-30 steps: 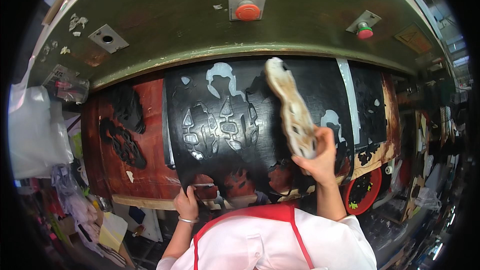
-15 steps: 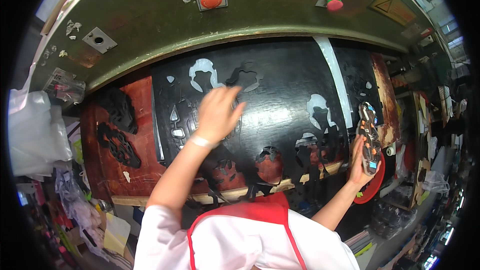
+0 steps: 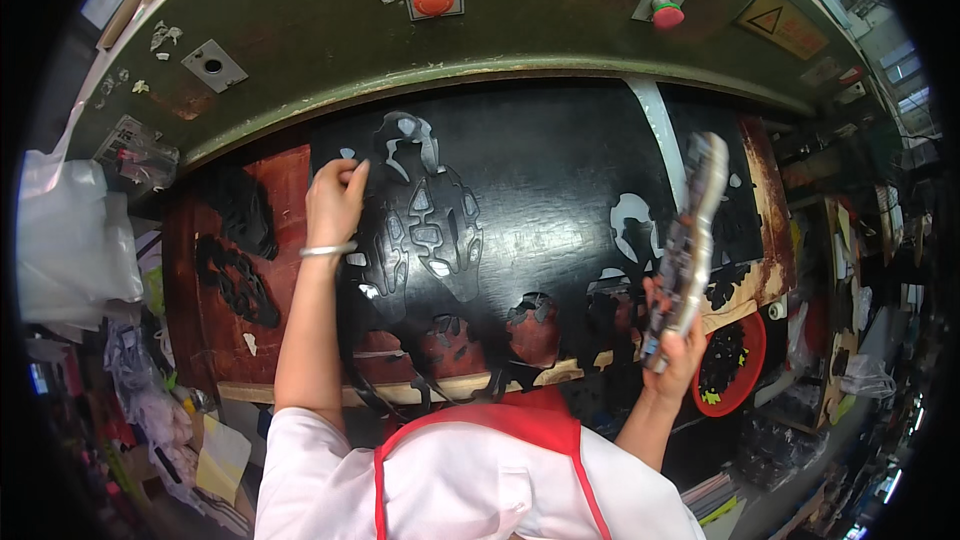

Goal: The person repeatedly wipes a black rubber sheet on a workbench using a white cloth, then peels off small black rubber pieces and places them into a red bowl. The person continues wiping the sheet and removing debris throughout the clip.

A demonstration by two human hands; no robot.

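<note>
My right hand [image 3: 676, 352] grips the lower end of a cutting die [image 3: 697, 240], a long shoe-shaped frame with a pale metal edge, tilted up over the right side of the black sheet [image 3: 540, 200]. My left hand [image 3: 335, 208] is over the sheet's left edge with its fingers curled together; whatever they hold, if anything, is hidden. Beside those fingers lies a small grey cut-out [image 3: 347, 153]. To their right are a curved cut shape [image 3: 408, 145] and outlines of shoe-upper pieces [image 3: 440, 235] cut into the sheet. Ragged openings line its near edge.
Black openwork pieces [image 3: 236, 280] lie on the red-brown board [image 3: 290, 180] at left. A red basin [image 3: 752, 365] with black scraps stands at lower right. Across the far side runs the green machine beam [image 3: 550, 25] with red push buttons [image 3: 434, 0]. Clear plastic bags [image 3: 75, 250] hang at far left.
My left hand has moved left, away from the cut shapes, and its fingers have curled in. The cutting die has swung left and up from the sheet's right edge in my right hand.
</note>
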